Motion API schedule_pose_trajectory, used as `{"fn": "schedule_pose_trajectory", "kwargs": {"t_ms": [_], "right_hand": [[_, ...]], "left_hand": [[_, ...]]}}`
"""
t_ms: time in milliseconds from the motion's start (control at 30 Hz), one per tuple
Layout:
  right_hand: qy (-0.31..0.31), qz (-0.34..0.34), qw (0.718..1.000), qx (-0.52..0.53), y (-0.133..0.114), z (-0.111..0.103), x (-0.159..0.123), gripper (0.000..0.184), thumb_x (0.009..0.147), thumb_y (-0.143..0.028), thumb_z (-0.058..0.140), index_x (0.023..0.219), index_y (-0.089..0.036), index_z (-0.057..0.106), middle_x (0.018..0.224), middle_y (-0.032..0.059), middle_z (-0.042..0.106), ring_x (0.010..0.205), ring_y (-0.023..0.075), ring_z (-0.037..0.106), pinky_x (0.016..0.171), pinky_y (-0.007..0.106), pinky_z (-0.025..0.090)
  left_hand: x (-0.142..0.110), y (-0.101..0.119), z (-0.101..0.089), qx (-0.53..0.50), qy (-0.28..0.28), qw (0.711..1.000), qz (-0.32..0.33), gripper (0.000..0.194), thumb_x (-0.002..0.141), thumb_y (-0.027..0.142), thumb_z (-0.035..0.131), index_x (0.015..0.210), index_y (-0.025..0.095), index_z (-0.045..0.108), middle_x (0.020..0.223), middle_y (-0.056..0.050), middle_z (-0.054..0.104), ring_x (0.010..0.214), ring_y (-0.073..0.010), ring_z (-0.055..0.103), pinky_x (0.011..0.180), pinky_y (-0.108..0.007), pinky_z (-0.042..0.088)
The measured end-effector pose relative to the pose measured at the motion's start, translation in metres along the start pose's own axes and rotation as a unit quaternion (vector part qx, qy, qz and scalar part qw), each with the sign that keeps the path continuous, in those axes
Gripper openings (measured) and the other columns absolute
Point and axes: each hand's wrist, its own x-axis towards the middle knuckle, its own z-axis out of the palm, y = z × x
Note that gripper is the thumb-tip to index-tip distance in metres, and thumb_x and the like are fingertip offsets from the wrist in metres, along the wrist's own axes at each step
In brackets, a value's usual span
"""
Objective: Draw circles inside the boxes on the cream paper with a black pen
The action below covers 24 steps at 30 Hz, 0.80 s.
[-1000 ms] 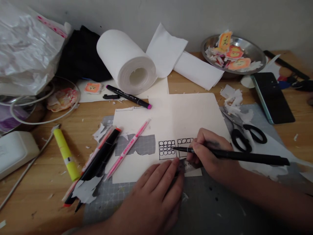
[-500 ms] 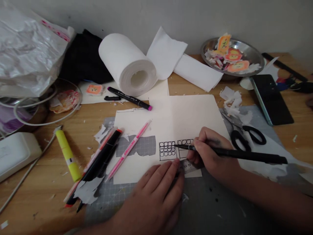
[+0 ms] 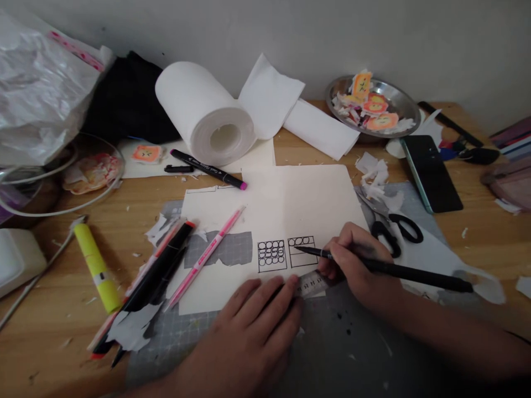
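My right hand (image 3: 360, 265) grips a slim black pen (image 3: 418, 275), whose tip is at the right one of two drawn boxes on the white paper (image 3: 319, 199). Rows of small circles fill most of the left box (image 3: 271, 268); the right box (image 3: 305, 261) has a row of circles along its top. Flat on the paper's lower edge lies my left hand (image 3: 249, 331), fingers stretched out. Beside its fingertips a clear ruler (image 3: 313, 284) shows, partly hidden. Left of the boxes, a pink pen (image 3: 207, 255) lies across a cut-out hole in the paper.
A paper roll (image 3: 203, 110) stands behind, with a metal bowl (image 3: 400, 91) of scraps at back right. Scissors (image 3: 385, 237) and a phone (image 3: 431, 174) lie to the right. Several markers (image 3: 149, 282) and a yellow highlighter (image 3: 97, 268) lie left on the cutting mat (image 3: 199, 331) and table.
The pen tip has gone from the left box's right edge into the right box. My view has swung to the right, so most things appear further left. My left hand stays on the paper.
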Motion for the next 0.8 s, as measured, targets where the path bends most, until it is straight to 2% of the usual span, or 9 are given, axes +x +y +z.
{"fn": "schedule_pose_trajectory", "kwargs": {"t_ms": [267, 800], "right_hand": [[-0.008, -0.015, 1.000, -0.019, 0.0038, 0.0003, 0.0007, 0.023, 0.086, -0.019, 0.047, 0.065, -0.021, 0.040, 0.059, -0.0034, 0.062, 0.049, 0.0087, 0.055, 0.046, 0.018, 0.045], [-0.007, 0.007, 0.998, -0.069, 0.0070, 0.0015, 0.0017, 0.023, 0.083, -0.021, 0.051, 0.062, -0.021, 0.040, 0.058, -0.0031, 0.063, 0.047, 0.0092, 0.054, 0.045, 0.021, 0.042]], "left_hand": [[0.0017, 0.0000, 0.0014, 0.007, -0.006, 1.000, -0.007, 0.032, 0.088, 0.033, 0.048, 0.116, 0.020, 0.056, 0.130, -0.003, 0.054, 0.116, -0.0216, 0.047, 0.097, -0.037, 0.034], [0.0020, 0.0004, 0.0011, 0.004, -0.008, 1.000, -0.008, 0.032, 0.089, 0.032, 0.047, 0.117, 0.019, 0.056, 0.130, -0.004, 0.054, 0.116, -0.0215, 0.047, 0.096, -0.037, 0.033]]}}
